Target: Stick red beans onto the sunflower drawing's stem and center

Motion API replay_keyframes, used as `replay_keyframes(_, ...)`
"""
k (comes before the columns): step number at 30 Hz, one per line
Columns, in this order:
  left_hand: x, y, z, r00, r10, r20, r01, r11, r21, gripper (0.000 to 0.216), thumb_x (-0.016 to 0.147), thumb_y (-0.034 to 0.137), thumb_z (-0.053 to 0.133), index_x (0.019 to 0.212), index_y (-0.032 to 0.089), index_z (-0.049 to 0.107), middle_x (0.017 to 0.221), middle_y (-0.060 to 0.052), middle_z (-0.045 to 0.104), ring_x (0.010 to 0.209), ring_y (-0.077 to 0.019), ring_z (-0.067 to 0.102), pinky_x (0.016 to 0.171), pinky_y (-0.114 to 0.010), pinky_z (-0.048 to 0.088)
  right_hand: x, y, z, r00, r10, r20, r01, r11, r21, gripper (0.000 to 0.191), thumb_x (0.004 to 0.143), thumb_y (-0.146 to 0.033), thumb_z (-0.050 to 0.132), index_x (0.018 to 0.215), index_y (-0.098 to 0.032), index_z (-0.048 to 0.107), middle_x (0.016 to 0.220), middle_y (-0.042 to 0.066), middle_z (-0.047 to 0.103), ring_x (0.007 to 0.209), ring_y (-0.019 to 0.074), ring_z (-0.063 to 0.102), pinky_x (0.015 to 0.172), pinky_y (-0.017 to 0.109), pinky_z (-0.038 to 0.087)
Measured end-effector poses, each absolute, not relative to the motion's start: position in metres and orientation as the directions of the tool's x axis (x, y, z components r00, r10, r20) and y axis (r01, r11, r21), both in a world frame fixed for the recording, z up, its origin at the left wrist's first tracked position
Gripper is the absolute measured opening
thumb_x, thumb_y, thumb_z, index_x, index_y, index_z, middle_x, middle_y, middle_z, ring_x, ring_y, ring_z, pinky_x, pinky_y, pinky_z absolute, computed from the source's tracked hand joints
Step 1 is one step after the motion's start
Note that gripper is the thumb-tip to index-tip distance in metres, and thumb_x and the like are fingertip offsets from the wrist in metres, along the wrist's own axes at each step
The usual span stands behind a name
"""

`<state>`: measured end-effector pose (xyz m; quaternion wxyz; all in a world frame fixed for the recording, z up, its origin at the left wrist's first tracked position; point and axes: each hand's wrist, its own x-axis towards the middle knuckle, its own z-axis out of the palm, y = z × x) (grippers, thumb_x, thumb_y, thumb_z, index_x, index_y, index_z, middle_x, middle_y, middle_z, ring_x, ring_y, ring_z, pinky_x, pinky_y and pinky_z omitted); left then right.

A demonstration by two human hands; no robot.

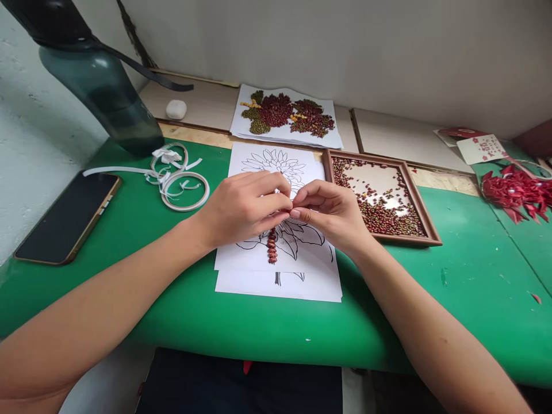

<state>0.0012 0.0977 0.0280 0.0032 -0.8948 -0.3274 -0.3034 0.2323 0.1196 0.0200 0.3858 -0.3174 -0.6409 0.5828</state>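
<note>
My left hand (244, 207) and my right hand (330, 210) meet fingertip to fingertip above a white sheet (276, 261) printed with a flower outline. Both hands have their fingers pinched together on something too small to make out. A short column of red beans (271, 246) is stuck along the flower's stem, just below my fingers. To the right of the sheet, a brown wooden frame (425, 221) serves as a tray and holds many loose red beans (382, 215).
A dark water bottle (106, 92) stands at the back left, with a phone (66, 217) lying face up and curls of white tape backing (176, 175) near it. A finished bean picture (287, 115) lies behind the sheet. Red paper scraps (515, 192) sit far right on the green table (474, 287).
</note>
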Motion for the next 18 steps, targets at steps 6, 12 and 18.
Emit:
replay_keyframes(6,0.003,0.097,0.026,0.579,0.612,0.539,0.591,-0.770,0.240,0.018,0.106,0.028,0.055,0.097,0.024,0.070,0.108,-0.005,0.074,0.097,-0.0188,0.069,0.081,-0.034,0.053,0.232,0.118,0.020,-0.492,0.861,0.128,0.002,0.148,-0.989,0.029,0.077,-0.041,0.093,0.090,-0.023,0.074,0.088,0.001,0.076,0.079,0.0165,0.073,0.076,0.033,0.065)
replay_keyframes(12,-0.004,0.101,0.032,0.605,0.640,0.474,0.554,-0.766,0.326,0.015,0.103,0.025,0.058,0.097,0.024,0.071,0.110,-0.004,0.074,0.094,-0.0176,0.069,0.080,-0.032,0.052,0.230,0.117,0.018,-0.482,0.862,0.156,0.061,0.211,-0.976,0.019,0.085,-0.037,0.087,0.092,-0.024,0.074,0.092,0.002,0.077,0.085,0.0180,0.074,0.081,0.036,0.065)
replay_keyframes(18,-0.012,0.103,0.043,0.685,0.699,0.205,0.533,-0.673,0.513,0.011,0.096,0.021,0.064,0.095,0.023,0.075,0.109,-0.001,0.073,0.091,-0.0165,0.069,0.077,-0.029,0.049,0.232,0.116,0.022,-0.480,0.851,0.214,0.107,0.298,-0.948,0.004,0.092,-0.023,0.077,0.093,-0.025,0.074,0.093,0.001,0.078,0.089,0.0185,0.076,0.086,0.037,0.064)
